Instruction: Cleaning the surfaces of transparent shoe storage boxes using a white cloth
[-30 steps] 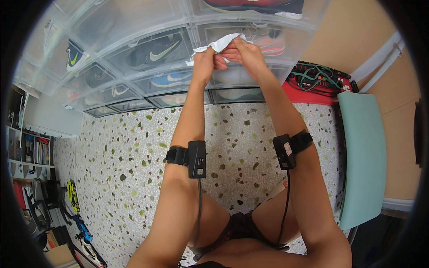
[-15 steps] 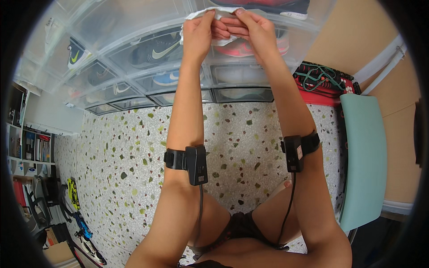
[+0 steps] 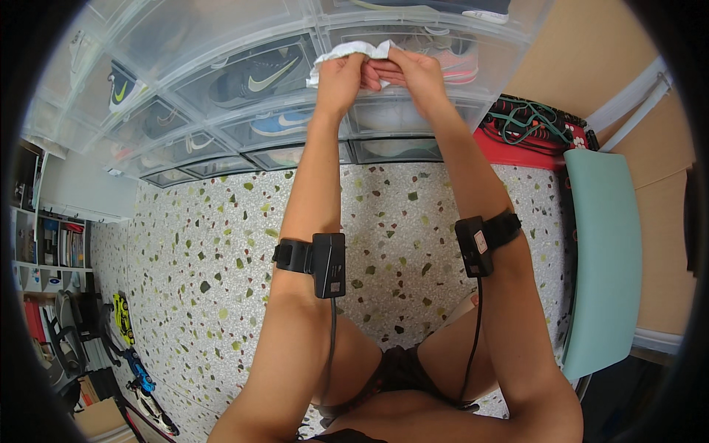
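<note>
A crumpled white wipe [image 3: 353, 49] is stretched between my two hands in front of clear shoe boxes. My left hand [image 3: 340, 85] pinches its left part, thumb on top and fingers curled. My right hand [image 3: 421, 80] grips the right part the same way, its fingertips close to those of the left. Behind them is the stack of see-through boxes [image 3: 221, 59]. One box on the left shows a dark shoe [image 3: 255, 77] with a pale curved mark. To the right of my hands a grey shoe with a pink sole [image 3: 459, 65] shows through its box.
Speckled terrazzo floor [image 3: 221, 244] lies below the boxes. At the right stand a pale green seat [image 3: 602, 258] and a red case with a green cord [image 3: 528, 136]. Toy cars [image 3: 122, 321] and shelves [image 3: 55, 244] line the left. Black straps with cabled devices [image 3: 329, 266] sit on both forearms.
Both hands have come down and nearer to me with the wipe, and slightly closer together. More of the pink-soled shoe's box shows now.
</note>
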